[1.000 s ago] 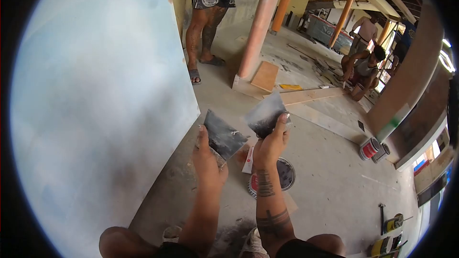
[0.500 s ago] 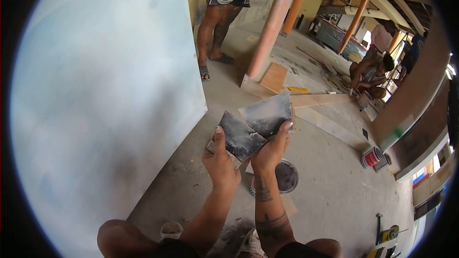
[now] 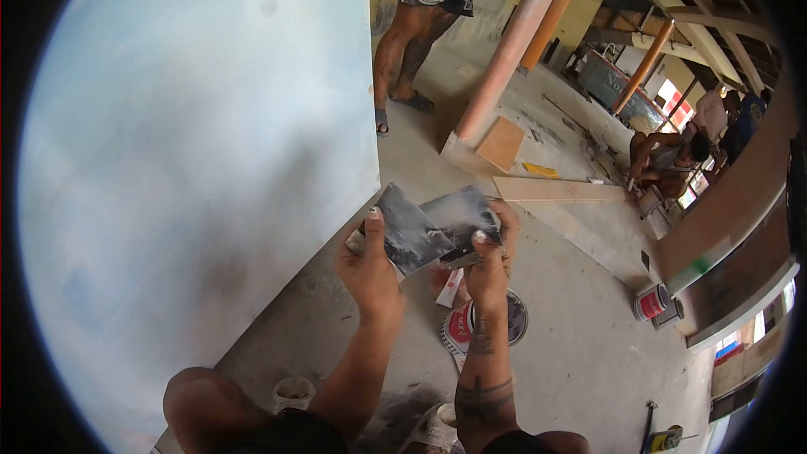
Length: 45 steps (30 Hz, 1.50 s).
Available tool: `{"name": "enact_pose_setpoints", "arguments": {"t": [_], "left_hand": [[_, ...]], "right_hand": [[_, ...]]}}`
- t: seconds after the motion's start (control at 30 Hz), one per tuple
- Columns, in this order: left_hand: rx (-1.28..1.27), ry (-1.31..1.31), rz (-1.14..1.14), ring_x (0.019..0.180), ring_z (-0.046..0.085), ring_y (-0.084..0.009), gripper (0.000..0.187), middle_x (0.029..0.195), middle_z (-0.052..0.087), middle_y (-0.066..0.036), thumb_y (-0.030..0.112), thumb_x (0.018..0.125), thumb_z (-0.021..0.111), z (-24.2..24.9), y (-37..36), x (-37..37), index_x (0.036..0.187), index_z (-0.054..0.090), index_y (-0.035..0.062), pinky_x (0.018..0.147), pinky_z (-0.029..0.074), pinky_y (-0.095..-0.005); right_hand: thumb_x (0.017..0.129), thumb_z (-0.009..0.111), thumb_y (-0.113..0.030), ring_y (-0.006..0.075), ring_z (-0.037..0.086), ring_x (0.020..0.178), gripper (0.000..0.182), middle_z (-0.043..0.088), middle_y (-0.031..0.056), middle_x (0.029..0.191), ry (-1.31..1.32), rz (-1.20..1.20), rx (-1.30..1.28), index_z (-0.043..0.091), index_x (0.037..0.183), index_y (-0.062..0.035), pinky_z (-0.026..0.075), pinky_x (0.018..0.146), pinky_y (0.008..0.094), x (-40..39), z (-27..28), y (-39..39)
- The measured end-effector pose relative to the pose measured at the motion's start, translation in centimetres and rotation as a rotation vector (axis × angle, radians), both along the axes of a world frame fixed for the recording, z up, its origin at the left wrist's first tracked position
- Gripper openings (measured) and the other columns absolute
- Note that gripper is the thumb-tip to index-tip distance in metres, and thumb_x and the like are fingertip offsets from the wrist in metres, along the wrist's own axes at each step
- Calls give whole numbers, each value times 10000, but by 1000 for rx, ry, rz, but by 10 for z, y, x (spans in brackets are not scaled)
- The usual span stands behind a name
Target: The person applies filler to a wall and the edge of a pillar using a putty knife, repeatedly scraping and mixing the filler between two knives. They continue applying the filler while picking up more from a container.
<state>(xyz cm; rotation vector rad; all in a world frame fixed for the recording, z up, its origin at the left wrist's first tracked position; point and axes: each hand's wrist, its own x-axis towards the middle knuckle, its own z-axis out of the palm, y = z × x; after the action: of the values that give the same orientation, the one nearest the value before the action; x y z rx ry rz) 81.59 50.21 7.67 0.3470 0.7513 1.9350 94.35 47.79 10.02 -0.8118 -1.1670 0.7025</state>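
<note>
My left hand is closed on a dark, square, flat putty spreader with its thumb laid along the face. Pale grey paste streaks this blade. A second dark putty spreader, also smeared with paste, sits in my right hand, thumb in front and fingers wrapped behind. The two blades meet at their edges, the left one overlapping the right in view. Under my right forearm, an open paint can with a red and white label stands on the floor; the arm hides part of it.
A large pale blue-white panel fills the left side. Someone in sandals stands behind its edge. A long board lies across the floor near a pink column. More cans stand right; a crouching person is farther back.
My right hand has lowered and its spreader has tilted flatter, sliding partly behind the left one. The camera view has shifted, showing more of the paint can's label.
</note>
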Motion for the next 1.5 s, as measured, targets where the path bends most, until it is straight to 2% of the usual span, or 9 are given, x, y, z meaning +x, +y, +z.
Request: {"name": "enact_pose_setpoints", "arguments": {"t": [0.1,0.3,0.5,0.6,0.77,0.9,1.0,1.3,1.5], "left_hand": [[-14,116,49,703,558,-72,219,790,643,1,208,936,724,11,-4,-8,887,665,3,670,472,-250],[22,131,110,648,463,-38,236,721,580,31,196,928,736,9,1,-11,872,668,-24,593,375,-220],[0,39,22,669,532,-68,283,756,603,10,250,940,720,9,3,-15,850,646,-8,631,453,-242],[99,-58,16,691,573,-95,301,782,613,-5,283,949,704,11,1,-19,835,618,18,661,494,-270],[95,-144,161,824,636,-133,261,908,647,-32,308,958,680,6,4,-25,885,613,66,725,531,-305],[107,-186,260,867,629,-140,277,968,641,-40,316,975,655,8,6,-20,979,613,43,782,526,-308],[114,-180,311,787,586,-120,290,903,611,-27,292,974,665,8,10,-15,970,597,10,723,513,-304],[259,305,239,739,517,-66,170,802,609,7,164,944,707,-11,17,-17,926,651,4,694,428,-226],[377,475,7,650,509,-54,155,735,618,11,99,866,784,-11,12,-18,870,681,-17,601,427,-215]], "right_hand": [[828,514,-26,212,527,1194,423,585,115,1270,-106,101,-82,566,1248,-9,390,1043,344,6,-4,-6],[813,530,8,214,587,1128,381,677,140,1171,-314,252,-140,620,1183,19,410,1011,320,15,13,-12],[811,534,13,192,591,1074,371,683,95,1143,-448,351,-261,641,1167,7,441,977,314,32,11,-10],[819,524,16,190,588,1059,370,674,82,1135,-323,228,-253,640,1170,2,450,969,305,38,7,-11],[866,565,-93,88,578,790,211,632,8,822,185,29,-240,649,1044,-18,472,769,244,25,6,-7],[890,590,-125,52,499,712,169,595,-29,797,-21,-112,-274,648,993,-4,407,660,200,-17,3,-9],[901,579,-101,43,488,712,153,593,-35,801,93,-36,-275,653,995,-4,388,645,198,-42,-7,-7],[901,596,-67,39,501,702,133,601,-27,768,-21,-175,-249,654,981,22,414,642,208,-43,7,-9],[898,607,-74,48,514,717,145,607,-16,790,-18,-194,-189,652,978,38,436,670,214,-21,15,-10]]}}
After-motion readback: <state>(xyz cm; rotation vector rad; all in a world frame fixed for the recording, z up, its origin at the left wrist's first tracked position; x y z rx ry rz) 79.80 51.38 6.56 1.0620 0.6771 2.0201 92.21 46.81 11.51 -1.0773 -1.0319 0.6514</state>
